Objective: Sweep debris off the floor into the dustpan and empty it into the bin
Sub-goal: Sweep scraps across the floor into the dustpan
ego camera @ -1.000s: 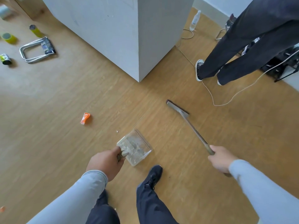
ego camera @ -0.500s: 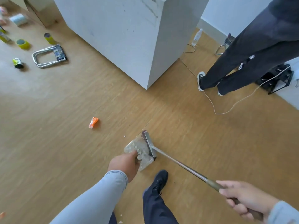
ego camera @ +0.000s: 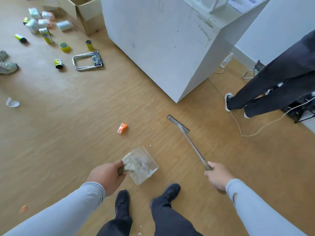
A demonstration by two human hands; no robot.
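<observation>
My left hand grips the handle of a clear plastic dustpan that rests on the wooden floor just ahead of my feet, with pale debris inside it. My right hand grips the handle of a broom; its dark brush head sits on the floor up and to the right of the dustpan, apart from it. An orange wrapper lies on the floor to the upper left of the dustpan. A tiny white scrap lies by the dustpan's mouth. No bin shows.
A big white block stands ahead. Another person's legs and a white cable are at right. Cans, tape rolls, a metal frame and a cardboard box clutter the far left. White scraps lie between my feet.
The broom head has swung out of the dustpan, up and to the right across the floor. My right hand rose with the handle. The view tilted up, showing more of the far clutter.
</observation>
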